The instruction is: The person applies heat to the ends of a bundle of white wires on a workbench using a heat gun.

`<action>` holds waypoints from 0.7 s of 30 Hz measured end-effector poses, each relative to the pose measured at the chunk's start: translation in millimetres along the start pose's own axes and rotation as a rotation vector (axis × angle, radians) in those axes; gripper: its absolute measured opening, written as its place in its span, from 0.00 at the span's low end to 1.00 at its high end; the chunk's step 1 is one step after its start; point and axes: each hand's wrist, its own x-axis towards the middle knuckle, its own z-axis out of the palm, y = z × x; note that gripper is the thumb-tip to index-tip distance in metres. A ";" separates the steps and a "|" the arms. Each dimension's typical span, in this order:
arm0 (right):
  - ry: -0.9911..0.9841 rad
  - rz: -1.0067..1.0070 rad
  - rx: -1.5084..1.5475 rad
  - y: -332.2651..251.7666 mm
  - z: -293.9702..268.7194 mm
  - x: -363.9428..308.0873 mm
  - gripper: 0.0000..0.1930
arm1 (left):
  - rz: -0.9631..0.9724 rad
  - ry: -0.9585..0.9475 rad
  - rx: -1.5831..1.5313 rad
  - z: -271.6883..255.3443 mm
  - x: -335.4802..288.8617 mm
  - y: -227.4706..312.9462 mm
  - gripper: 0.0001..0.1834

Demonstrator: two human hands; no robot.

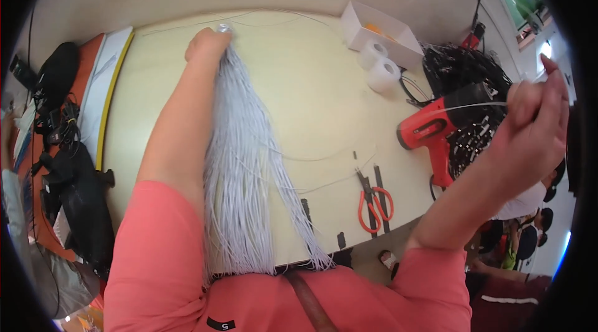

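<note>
A long bundle of thin white wires (240,164) lies down the pale table, fanning out toward its near edge. My left hand (208,44) is closed round the gathered far end of the bundle, where a shiny silvery-clear tip shows just past the fingers. Raised at the right, my right hand (532,108) pinches a single white wire (473,105), which sticks out leftward from the fingers in front of the red heat gun (430,125). Scissors with orange-red handles (372,207) rest near the front edge, right of the bundle.
Two white tape rolls (382,75) stand by a white box (381,34) holding something orange. Black cables (461,67) with metal ends pile up around the heat gun. Black bags (78,201) and a yellow-edged white board (115,92) are at the left. Other people sit beyond, lower right.
</note>
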 end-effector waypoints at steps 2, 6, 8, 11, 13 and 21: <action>0.171 -0.228 -0.265 16.6 6.6 18.9 0.11 | 0.006 -0.009 0.010 -0.1 2.1 -0.8 0.30; -0.381 -0.203 -0.576 119.0 48.7 -1.9 0.11 | 0.001 -0.010 0.011 -0.9 7.8 -16.7 0.30; -0.773 0.043 -0.778 156.2 63.2 -38.4 0.09 | 0.077 0.061 -0.015 6.8 13.9 -24.3 0.31; -1.084 0.305 -0.938 186.3 61.7 -90.5 0.09 | 0.088 0.027 -0.002 9.5 12.3 -15.4 0.31; -1.075 0.257 -0.916 177.5 64.0 -109.8 0.09 | 0.073 -0.022 -0.015 3.2 12.1 -12.3 0.31; -1.241 0.031 -0.292 59.2 115.4 -148.5 0.06 | 0.070 -0.076 -0.048 -2.0 19.0 -22.3 0.31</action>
